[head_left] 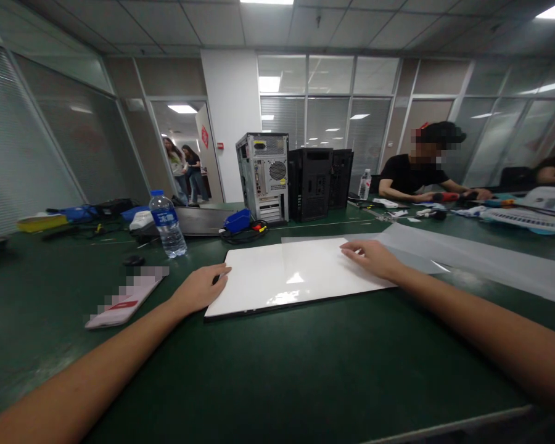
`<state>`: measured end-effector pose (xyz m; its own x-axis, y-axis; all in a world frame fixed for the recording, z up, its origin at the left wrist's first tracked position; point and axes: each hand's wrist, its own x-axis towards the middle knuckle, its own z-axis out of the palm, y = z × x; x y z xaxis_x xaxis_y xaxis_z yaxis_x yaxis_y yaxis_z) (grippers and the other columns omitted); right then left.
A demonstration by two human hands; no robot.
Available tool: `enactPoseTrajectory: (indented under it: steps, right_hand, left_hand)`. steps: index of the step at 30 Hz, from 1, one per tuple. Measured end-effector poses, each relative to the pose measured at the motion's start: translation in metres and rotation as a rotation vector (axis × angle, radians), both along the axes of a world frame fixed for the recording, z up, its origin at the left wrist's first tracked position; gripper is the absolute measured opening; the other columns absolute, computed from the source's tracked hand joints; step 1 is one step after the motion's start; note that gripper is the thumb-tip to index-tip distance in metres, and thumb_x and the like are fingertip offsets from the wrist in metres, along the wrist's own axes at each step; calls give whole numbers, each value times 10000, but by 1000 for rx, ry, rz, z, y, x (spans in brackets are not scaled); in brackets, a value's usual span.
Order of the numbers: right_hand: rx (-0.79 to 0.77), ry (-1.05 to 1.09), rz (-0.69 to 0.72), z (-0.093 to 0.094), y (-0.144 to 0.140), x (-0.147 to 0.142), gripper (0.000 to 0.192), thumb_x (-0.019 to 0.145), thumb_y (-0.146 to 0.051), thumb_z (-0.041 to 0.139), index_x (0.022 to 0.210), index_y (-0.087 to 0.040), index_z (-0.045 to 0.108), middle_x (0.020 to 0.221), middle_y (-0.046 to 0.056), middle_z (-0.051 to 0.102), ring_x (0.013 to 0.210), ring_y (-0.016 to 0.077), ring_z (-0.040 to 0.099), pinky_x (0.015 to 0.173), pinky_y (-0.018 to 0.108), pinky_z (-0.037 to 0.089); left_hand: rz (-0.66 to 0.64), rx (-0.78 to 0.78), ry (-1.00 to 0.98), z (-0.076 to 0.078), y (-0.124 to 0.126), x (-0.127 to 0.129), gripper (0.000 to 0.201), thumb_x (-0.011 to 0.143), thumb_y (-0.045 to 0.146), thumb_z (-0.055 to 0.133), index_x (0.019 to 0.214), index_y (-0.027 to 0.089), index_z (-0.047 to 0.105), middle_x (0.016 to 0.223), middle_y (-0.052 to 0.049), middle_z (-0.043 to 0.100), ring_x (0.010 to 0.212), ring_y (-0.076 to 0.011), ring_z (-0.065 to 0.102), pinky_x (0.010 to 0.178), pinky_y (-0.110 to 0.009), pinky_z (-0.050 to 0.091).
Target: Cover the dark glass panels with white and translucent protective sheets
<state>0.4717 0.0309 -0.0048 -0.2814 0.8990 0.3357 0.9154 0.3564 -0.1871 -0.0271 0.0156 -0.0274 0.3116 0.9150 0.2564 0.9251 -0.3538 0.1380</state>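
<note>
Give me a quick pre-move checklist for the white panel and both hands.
1. Left hand in contact with the white panel: ok, it rests at the panel's left edge.
2. Right hand in contact: ok, laid flat on the panel's far right corner.
3. Panel flat on the green table: ok, no lifted edge visible.
4. Translucent sheet free of the panel: cannot tell, it lies at the panel's right and far edges and may overlap.
5. Water bottle apart from the panel: ok, upright, to the far left.
6. Phone apart from the left hand: ok, lying left of it.
</note>
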Motion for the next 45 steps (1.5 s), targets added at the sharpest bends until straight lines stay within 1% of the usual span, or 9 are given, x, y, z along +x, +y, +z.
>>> enactPoseTrajectory:
  steps: [3,6,10,14,16,21,30,40,45]
  right_hand:
    - [1,-80,-215,-4,11,30,607,961,-541,449,1352,-123,649,1376,189,626,1252,369,580,1063,514,440]
    - [-56,-97,-278,-9,16,49,605,938,-557,456,1255,-106,708,1294,227,664,1182,398,615,996,533,473]
    - [-98,-82,-234,-11,17,44,586,951,-576,437,1203,-143,740,1227,175,710,1105,349,659,975,469,497]
    - [-82,-32,-126,-8,17,24,578,994,-593,374,1278,-218,710,1307,86,689,1140,273,657,1012,390,492]
    - [-58,-25,-112,-6,15,18,575,999,-593,367,1316,-234,686,1349,68,667,1175,270,642,1041,400,479]
    - [-44,-81,-147,-7,9,18,516,953,-546,472,1225,-195,734,1254,119,708,1118,332,663,1000,489,496]
    - [-33,-129,-54,-4,-5,-1,429,948,-499,481,1110,-235,778,1186,89,733,1066,314,673,948,468,520]
    - [-29,-124,65,-1,-14,-20,492,984,-566,430,1138,-244,767,1197,76,731,1062,277,674,942,427,527]
    - [-25,-54,-57,1,-3,-2,500,998,-543,397,1188,-243,750,1229,71,723,1066,273,680,955,422,522]
  left_hand:
    - [-2,-2,1,0,0,0,577,971,472,381,1377,171,659,1487,-102,592,1356,-289,570,1169,-438,397]
    - [-2,-2,0,0,0,0,579,971,473,381,1380,170,656,1486,-105,592,1353,-292,572,1167,-444,400]
    - [-2,-1,-3,0,0,0,578,969,479,384,1382,179,655,1485,-98,594,1353,-287,573,1164,-439,403]
    - [0,-1,-12,0,1,-1,572,968,481,386,1374,188,662,1483,-93,597,1353,-290,571,1160,-443,405]
    - [3,-3,-18,-1,1,-1,572,967,486,389,1375,193,662,1485,-90,595,1354,-294,570,1160,-448,405]
    - [8,-5,-35,0,1,-1,557,957,491,410,1367,218,670,1485,-72,597,1346,-293,578,1163,-443,403]
    - [-6,-5,-22,2,-3,3,616,981,515,353,1373,152,659,1479,-121,598,1362,-289,563,1177,-428,383]
    - [19,-12,-42,3,-2,2,614,956,561,407,1375,192,661,1513,-108,568,1389,-289,536,1181,-427,381]
    - [60,-21,-84,1,1,-1,601,935,574,438,1337,204,689,1486,-94,597,1339,-300,584,1139,-422,429]
